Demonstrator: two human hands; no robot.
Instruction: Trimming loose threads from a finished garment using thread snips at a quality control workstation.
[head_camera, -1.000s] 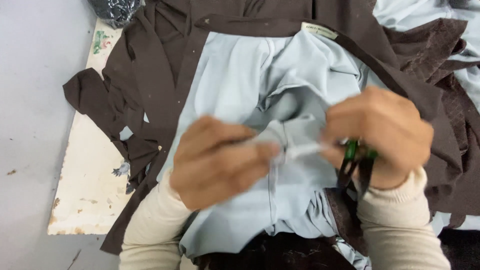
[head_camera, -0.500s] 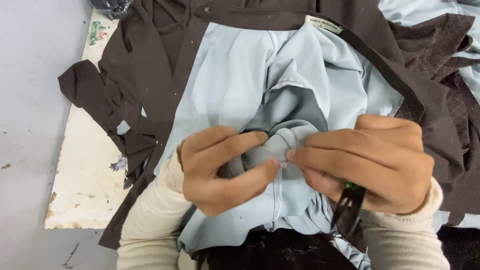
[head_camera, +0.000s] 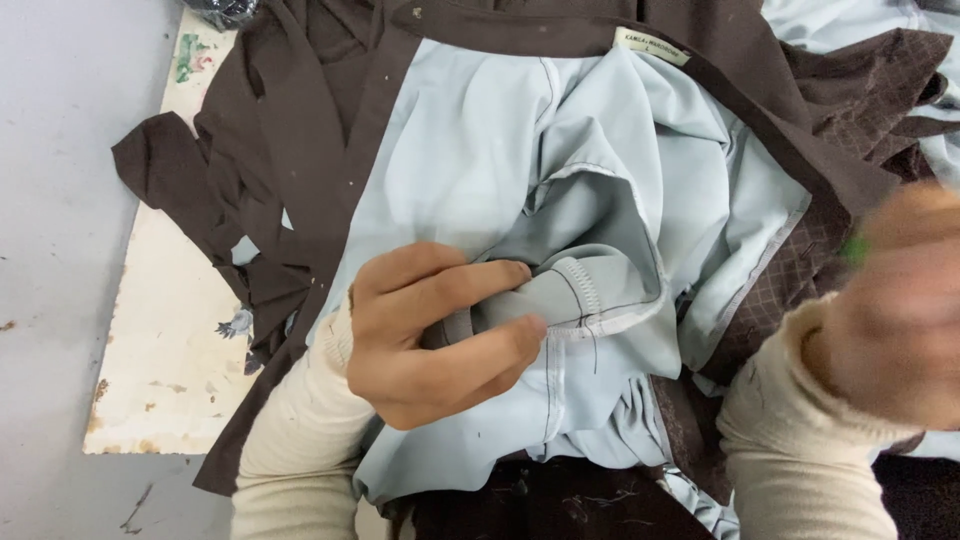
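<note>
Right hand (head_camera: 900, 310) is smeared by motion blur; fingers cannot be separated, grip cannot be judged. A green item (head_camera: 855, 250) at its edge is blurred, kind not readable. The hand is cut off by the right picture edge. Left hand (head_camera: 435, 335) palm is hidden; part of the pale blue lining (head_camera: 600, 300) is covered by its fingers. Brown garment (head_camera: 330, 130) is cropped at top, right and bottom. A dark object (head_camera: 225, 10) at top edge is mostly cut off. The print on the white label (head_camera: 652, 45) is too small to be made out
</note>
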